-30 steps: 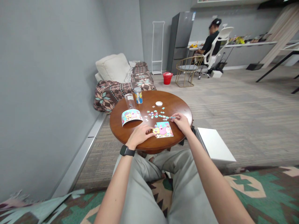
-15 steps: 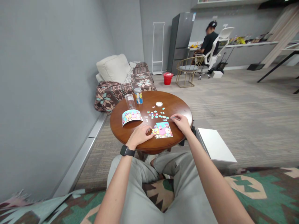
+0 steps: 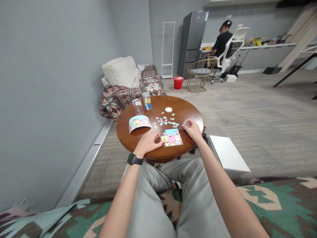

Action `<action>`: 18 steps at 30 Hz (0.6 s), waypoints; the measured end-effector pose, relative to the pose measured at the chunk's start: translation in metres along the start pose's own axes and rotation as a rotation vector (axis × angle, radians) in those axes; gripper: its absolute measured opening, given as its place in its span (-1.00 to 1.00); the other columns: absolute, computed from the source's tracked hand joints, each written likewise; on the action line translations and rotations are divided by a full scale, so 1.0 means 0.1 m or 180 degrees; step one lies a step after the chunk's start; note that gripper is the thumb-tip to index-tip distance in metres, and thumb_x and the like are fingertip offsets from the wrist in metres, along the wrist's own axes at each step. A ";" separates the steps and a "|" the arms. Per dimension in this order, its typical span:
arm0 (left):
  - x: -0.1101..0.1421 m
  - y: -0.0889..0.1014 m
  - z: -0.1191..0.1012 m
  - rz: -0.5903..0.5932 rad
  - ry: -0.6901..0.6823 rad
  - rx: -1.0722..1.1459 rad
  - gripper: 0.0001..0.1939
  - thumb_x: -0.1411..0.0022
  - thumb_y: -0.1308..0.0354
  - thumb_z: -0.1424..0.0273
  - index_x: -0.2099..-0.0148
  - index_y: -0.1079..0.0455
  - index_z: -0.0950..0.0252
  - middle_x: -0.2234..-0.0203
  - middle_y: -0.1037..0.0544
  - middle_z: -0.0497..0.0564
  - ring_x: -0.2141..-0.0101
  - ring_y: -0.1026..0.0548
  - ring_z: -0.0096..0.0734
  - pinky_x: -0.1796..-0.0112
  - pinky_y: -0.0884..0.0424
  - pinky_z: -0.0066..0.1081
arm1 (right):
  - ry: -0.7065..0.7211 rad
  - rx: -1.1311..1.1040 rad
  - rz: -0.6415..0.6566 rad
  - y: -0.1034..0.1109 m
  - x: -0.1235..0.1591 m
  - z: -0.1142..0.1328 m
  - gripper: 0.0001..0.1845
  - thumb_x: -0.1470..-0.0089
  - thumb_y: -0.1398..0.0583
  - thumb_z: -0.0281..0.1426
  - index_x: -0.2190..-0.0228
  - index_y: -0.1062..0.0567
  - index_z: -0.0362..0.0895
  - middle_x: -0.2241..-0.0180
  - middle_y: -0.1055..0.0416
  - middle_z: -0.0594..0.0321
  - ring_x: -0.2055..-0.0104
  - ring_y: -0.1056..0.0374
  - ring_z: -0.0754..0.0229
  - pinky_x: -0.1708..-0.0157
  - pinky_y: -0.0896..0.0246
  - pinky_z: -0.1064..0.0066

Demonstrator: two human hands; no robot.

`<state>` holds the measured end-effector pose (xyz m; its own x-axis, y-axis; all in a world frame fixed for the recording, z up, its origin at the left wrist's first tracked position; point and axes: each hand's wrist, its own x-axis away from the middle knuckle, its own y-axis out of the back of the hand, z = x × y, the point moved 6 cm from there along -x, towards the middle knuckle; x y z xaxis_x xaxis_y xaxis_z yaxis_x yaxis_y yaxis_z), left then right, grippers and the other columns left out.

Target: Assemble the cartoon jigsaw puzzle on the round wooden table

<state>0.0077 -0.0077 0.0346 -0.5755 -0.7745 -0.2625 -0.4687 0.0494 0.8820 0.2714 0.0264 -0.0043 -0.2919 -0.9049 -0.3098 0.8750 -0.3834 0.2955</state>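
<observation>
Desk [image 3: 126, 135]: reddish brown. Joined puzzle [image 3: 171, 137]: turquoise, pink, yellow cartoon print. Curved picture sheet, left [image 3: 140, 122]: same colours. Far can [image 3: 147, 101]: blue and yellow, silver top. Far-left sofa cover [image 3: 111, 100]: brown, pale snowflake pattern. Far bin [image 3: 178, 83]: red. Near-right blanket [image 3: 292, 201]: green, brown, cream, jagged-edged shapes.

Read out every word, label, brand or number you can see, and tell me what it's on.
No text here can be read.
Label on the tin: too small.
Sticker on the fridge: too small.
Watch: dark screen, no digits visible.
Puzzle: no legible lettering.
</observation>
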 end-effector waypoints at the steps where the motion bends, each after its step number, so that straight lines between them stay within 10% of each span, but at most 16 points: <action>1: 0.00 0.00 0.00 -0.0004 -0.0006 -0.0011 -0.78 -0.20 -0.20 0.21 0.34 -0.31 0.23 0.45 -0.43 -0.07 0.39 -0.38 -0.36 0.35 -0.24 -0.37 | -0.0036 -0.0096 0.0045 -0.01 0.00 -0.01 -0.77 0.12 -0.29 -0.23 0.46 -0.38 -0.05 0.48 -0.47 0.27 0.44 -0.38 0.17 0.33 -0.33 0.32; 18: -0.01 0.01 0.01 -0.0069 0.0103 0.0013 -0.72 -0.31 -0.06 0.27 0.45 -0.21 0.23 0.51 -0.39 -0.06 0.43 -0.32 -0.38 0.37 -0.21 -0.36 | 0.0028 0.0032 -0.0141 0.03 0.00 0.02 -0.68 0.06 -0.23 -0.17 0.29 -0.55 -0.11 0.53 -0.45 0.28 0.47 -0.35 0.18 0.37 -0.31 0.33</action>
<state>0.0074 -0.0063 0.0357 -0.5432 -0.7955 -0.2686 -0.4835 0.0349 0.8746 0.2735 0.0249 -0.0021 -0.3269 -0.8853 -0.3306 0.8574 -0.4250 0.2903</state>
